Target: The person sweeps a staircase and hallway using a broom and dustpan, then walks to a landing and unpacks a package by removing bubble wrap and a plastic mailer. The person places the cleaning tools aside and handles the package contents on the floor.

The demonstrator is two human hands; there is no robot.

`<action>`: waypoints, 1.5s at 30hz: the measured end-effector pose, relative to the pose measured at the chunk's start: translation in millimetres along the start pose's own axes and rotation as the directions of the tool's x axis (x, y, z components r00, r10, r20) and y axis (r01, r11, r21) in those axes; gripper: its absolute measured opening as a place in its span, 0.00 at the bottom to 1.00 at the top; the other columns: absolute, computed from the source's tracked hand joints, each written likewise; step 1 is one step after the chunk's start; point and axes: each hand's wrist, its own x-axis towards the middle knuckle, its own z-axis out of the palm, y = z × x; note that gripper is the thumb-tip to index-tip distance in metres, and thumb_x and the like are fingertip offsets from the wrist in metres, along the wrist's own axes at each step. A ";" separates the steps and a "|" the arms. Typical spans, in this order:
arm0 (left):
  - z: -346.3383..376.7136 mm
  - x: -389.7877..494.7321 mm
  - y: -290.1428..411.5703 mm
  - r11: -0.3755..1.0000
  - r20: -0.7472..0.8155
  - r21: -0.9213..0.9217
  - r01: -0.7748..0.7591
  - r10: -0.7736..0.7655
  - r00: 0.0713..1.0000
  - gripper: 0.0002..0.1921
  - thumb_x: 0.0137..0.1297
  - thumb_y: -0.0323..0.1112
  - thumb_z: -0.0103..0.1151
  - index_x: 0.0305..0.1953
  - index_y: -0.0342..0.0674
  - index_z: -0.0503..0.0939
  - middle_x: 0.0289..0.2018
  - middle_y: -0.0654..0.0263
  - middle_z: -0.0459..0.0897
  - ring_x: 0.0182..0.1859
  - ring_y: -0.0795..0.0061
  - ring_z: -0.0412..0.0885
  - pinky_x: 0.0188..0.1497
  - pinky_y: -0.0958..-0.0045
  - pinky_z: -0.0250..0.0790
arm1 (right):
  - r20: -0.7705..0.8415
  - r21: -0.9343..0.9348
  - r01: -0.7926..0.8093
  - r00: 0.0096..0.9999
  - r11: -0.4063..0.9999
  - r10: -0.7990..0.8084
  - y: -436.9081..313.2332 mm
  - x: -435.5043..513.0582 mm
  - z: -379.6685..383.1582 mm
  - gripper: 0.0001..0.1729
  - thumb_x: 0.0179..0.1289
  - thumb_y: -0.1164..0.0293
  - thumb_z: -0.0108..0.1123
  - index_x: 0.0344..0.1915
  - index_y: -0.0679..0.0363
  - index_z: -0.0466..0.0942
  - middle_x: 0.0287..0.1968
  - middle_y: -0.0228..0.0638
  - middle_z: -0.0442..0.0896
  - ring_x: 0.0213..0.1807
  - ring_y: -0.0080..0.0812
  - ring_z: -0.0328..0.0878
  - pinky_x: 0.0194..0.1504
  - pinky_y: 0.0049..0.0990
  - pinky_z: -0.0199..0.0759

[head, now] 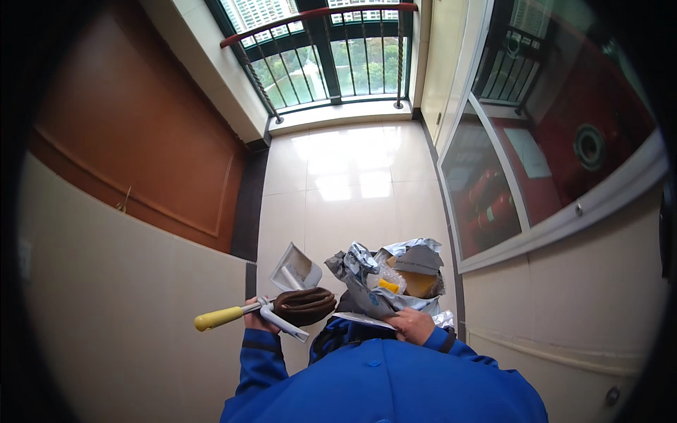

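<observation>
My left hand [259,316] grips the handles of a long-handled dustpan [296,268] and a tool with a yellow grip [218,319]; a folded brown cloth [305,306] lies against them beside the hand. The dustpan's grey-white scoop is beyond the cloth, with some debris in it. At my waist, my right hand [411,325] holds the near edge of an opened silver plastic mailer bag [365,293]. Crumpled packaging fills it: bubble wrap [391,275], a yellow item [389,286] and brown cardboard [420,283]. A flat white piece [365,320] juts out by my right fingers.
Shiny floor tiles [349,211] lead to a window behind a railing [317,21]. A brown door [143,132] is on the left. On the right wall, a glass-fronted cabinet [494,211] holds red fire extinguishers [494,214] and a hose fitting [589,147].
</observation>
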 end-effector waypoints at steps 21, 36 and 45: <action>87.0 100.6 57.8 0.952 -0.005 -0.300 0.058 -0.062 0.998 0.12 0.53 0.49 0.54 0.26 0.49 0.73 0.29 0.67 0.75 0.39 0.65 0.72 0.52 0.54 0.62 | -0.048 -0.077 -0.181 0.983 0.980 0.178 -59.8 112.1 -45.0 0.15 0.43 0.75 0.53 0.36 0.55 0.76 0.30 0.32 0.76 0.37 0.36 0.73 0.35 0.31 0.72; 175.2 75.6 140.5 0.939 -0.044 -0.342 -0.026 0.012 0.999 0.20 0.56 0.54 0.45 0.32 0.41 0.71 0.36 0.55 0.75 0.45 0.55 0.72 0.54 0.48 0.60 | 0.050 -0.026 -0.001 0.999 1.000 0.003 -85.5 153.0 -128.5 0.20 0.41 0.75 0.54 0.41 0.55 0.76 0.32 0.32 0.77 0.37 0.35 0.73 0.35 0.30 0.71; 160.8 114.8 211.3 0.856 -0.047 -0.515 -0.045 0.025 0.999 0.28 0.56 0.62 0.44 0.34 0.37 0.69 0.40 0.45 0.71 0.44 0.51 0.71 0.53 0.50 0.63 | -0.028 -0.023 -0.103 0.994 0.994 0.102 -152.6 187.3 -126.0 0.21 0.41 0.77 0.53 0.41 0.54 0.76 0.31 0.33 0.78 0.35 0.36 0.73 0.34 0.31 0.71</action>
